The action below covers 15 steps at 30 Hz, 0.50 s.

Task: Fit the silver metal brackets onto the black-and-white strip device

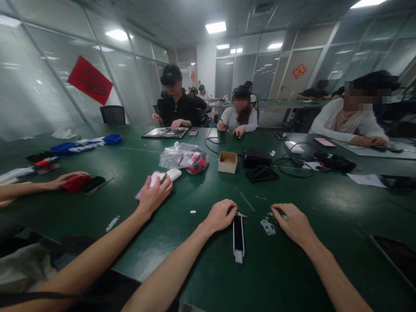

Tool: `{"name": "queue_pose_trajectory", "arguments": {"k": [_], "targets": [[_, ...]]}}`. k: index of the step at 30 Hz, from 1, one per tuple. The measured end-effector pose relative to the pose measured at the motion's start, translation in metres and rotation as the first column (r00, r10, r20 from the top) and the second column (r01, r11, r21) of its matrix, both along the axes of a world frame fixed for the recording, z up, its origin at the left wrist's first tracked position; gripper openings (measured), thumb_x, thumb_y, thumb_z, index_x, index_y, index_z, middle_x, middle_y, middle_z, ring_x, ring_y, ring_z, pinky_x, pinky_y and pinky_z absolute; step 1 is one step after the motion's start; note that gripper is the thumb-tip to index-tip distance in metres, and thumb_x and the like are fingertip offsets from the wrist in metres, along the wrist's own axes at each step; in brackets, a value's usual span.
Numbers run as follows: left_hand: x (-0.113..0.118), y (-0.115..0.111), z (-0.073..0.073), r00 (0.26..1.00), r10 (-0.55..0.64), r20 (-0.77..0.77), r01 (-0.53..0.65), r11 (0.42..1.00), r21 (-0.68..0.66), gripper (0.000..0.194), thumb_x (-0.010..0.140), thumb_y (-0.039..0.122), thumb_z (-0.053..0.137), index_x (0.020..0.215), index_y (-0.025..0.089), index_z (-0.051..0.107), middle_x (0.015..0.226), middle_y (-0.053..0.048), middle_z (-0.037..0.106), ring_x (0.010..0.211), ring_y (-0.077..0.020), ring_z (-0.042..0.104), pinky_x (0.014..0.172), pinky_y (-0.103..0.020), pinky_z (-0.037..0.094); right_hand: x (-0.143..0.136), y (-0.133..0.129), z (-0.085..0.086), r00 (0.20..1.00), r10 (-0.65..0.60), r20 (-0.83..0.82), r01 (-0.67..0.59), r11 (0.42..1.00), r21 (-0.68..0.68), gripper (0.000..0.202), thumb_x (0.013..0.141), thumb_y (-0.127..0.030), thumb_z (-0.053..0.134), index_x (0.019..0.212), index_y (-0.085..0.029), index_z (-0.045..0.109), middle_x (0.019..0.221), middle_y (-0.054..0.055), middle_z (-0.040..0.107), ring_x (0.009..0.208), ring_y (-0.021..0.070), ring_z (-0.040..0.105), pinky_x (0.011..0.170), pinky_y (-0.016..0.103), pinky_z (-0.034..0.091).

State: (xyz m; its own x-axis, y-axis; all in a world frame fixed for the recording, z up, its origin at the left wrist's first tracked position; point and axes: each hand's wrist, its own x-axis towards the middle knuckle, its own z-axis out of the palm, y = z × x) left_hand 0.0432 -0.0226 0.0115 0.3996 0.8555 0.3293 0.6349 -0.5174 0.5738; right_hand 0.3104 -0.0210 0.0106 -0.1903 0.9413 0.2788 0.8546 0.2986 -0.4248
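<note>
My left hand (222,215) is closed, its fingers curled at the far end of a long narrow piece (238,238) with a black face and pale edges. That piece lies lengthwise on the green table, its near end pointing toward me. My right hand (289,219) rests to the right, thumb and fingers pinched together over some tiny metal parts (269,214). What it pinches, if anything, is too small to make out. Just left of those fingers lies a thin grey plate with holes (268,227). A small white piece (193,212) lies left of my left hand.
On my left, a neighbour's hand (154,190) is on a phone (152,180). Ahead stand a plastic bag (175,156), a small wooden box (227,162) and a black case (257,157) among cables. A dark tablet-like object (394,255) lies at right. Co-workers sit opposite.
</note>
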Motion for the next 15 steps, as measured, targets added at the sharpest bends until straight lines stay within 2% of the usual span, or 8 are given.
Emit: {"name": "queue_pose_trajectory", "arguments": {"k": [7, 15], "targets": [[-0.0002, -0.0006, 0.0015, 1.000, -0.003, 0.002, 0.003, 1.000, -0.003, 0.019, 0.090, 0.023, 0.043, 0.087, 0.016, 0.061, 0.086, -0.004, 0.064, 0.078, -0.0154, 0.059, 0.072, -0.026, 0.046, 0.0001, 0.0002, 0.0005, 1.000, -0.006, -0.002, 0.006, 0.999, -0.054, 0.034, 0.084, -0.036, 0.043, 0.098, -0.016, 0.066, 0.094, 0.012, 0.066, 0.085, 0.0241, 0.060, 0.072, 0.038, 0.051], [0.0006, -0.0015, 0.0031, 1.000, 0.000, 0.003, 0.000, 1.000, -0.019, 0.019, 0.090, 0.022, 0.043, 0.088, 0.017, 0.061, 0.088, -0.004, 0.064, 0.081, -0.0160, 0.059, 0.075, -0.028, 0.047, 0.0012, 0.0008, -0.0016, 1.000, 0.016, -0.024, -0.016, 1.000, -0.001, 0.033, 0.086, -0.036, 0.042, 0.096, -0.016, 0.066, 0.091, 0.012, 0.066, 0.083, 0.0240, 0.060, 0.069, 0.038, 0.051]]}}
